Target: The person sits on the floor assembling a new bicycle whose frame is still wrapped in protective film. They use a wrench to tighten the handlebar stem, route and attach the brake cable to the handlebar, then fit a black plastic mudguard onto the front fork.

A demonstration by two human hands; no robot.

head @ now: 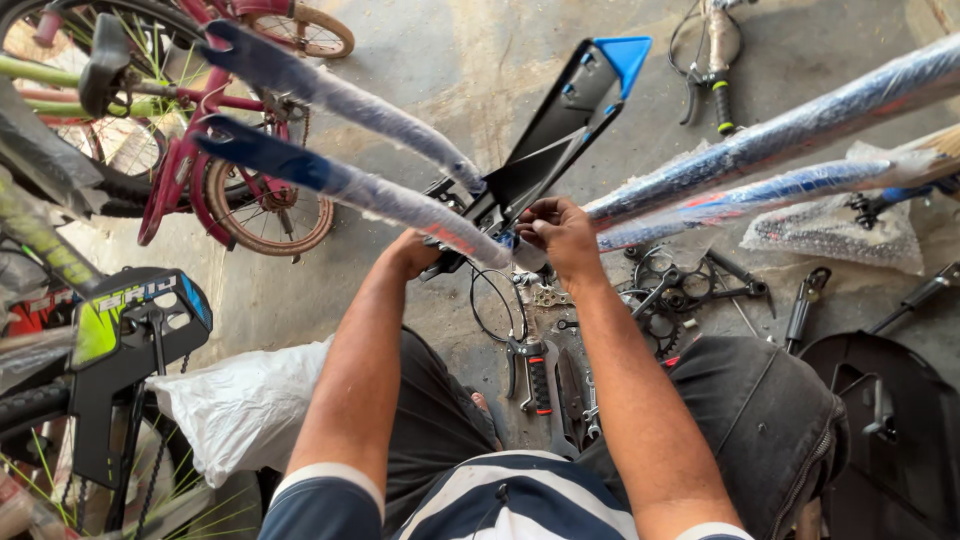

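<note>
my right hand (pixel 560 232) pinches the wrapped fork (pixel 400 205) at its crown, dead centre; my left hand (pixel 415 250) (mostly hidden, grip unclear) sits under it at 9 o'clock, pliers (pixel 537 372) at 6.

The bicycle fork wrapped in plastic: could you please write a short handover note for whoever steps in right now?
Left hand: at the crown of the wrapped fork, partly hidden; grip unclear.
Right hand: fingers pinched at the same joint, beside the black mudguard.
Pliers, chainrings and small parts lie on the floor below.
Done: fork and mudguard brought together.
Left: I cannot tell whether the joint is fastened.
</note>
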